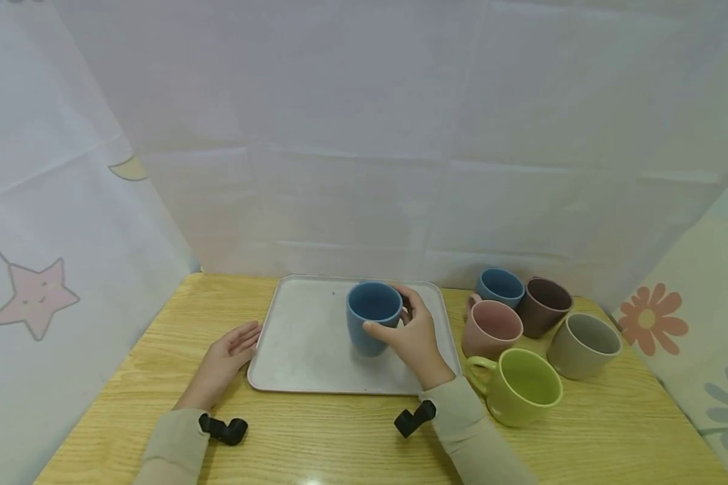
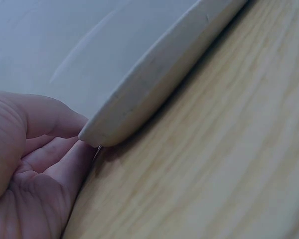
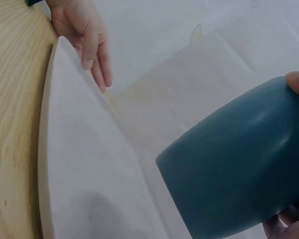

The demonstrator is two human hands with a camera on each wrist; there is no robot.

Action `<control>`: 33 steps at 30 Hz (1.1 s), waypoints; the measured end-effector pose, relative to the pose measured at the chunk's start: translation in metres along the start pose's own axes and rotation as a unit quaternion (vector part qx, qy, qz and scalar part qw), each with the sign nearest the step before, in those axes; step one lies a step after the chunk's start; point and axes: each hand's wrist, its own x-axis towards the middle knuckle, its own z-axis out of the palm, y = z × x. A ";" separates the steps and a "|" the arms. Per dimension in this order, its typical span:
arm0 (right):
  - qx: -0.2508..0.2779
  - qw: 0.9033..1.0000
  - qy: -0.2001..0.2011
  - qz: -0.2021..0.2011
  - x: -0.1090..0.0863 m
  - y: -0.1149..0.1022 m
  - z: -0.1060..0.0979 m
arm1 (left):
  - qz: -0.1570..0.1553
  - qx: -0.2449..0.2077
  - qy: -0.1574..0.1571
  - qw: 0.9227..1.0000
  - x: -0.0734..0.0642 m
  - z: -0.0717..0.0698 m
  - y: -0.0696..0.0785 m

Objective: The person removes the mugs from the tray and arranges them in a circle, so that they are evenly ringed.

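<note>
A tall blue cup point(image 1: 367, 323) is held above the white tray point(image 1: 303, 364), upright with its mouth facing up. My right hand point(image 1: 414, 330) grips it from the right side, thumb on the near wall and fingers around the far side. In the right wrist view the cup's base point(image 3: 174, 199) is raised over the tray, which carries a soft shadow. At the tray's left edge rests my left hand point(image 1: 227, 353), fingers mostly straight. The left wrist view shows its fingertips point(image 2: 72, 122) right at the tray's rim point(image 2: 134, 94).
Right of the tray stand several cups: a blue one point(image 1: 500, 286), a dark brown one point(image 1: 544, 306), a pink mug point(image 1: 491, 329), a grey one point(image 1: 584, 345) and a yellow-green mug point(image 1: 522, 387). White sheeting point(image 1: 352, 168) hangs behind the wooden table point(image 1: 315, 438).
</note>
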 end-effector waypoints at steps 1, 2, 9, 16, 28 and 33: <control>-0.002 1.000 0.001 -0.004 -0.002 -0.003 -0.005 | -0.001 -0.001 -0.001 1.000 0.000 0.000 0.000; -0.003 1.000 0.001 -0.006 -0.004 -0.006 -0.011 | -0.001 0.001 -0.002 1.000 0.000 0.000 0.000; -0.011 1.000 0.022 -0.011 -0.017 -0.028 -0.045 | 0.009 0.008 0.001 1.000 0.000 0.000 0.002; -0.035 0.998 0.048 0.014 -0.030 -0.050 -0.076 | 0.003 0.004 -0.005 1.000 0.000 0.000 0.002; 0.028 0.999 0.035 -0.028 -0.052 -0.077 -0.135 | 0.006 -0.001 0.002 1.000 -0.001 0.000 -0.001; 0.055 0.996 0.038 -0.062 -0.059 -0.080 -0.161 | 0.009 -0.004 0.001 1.000 0.000 0.000 -0.001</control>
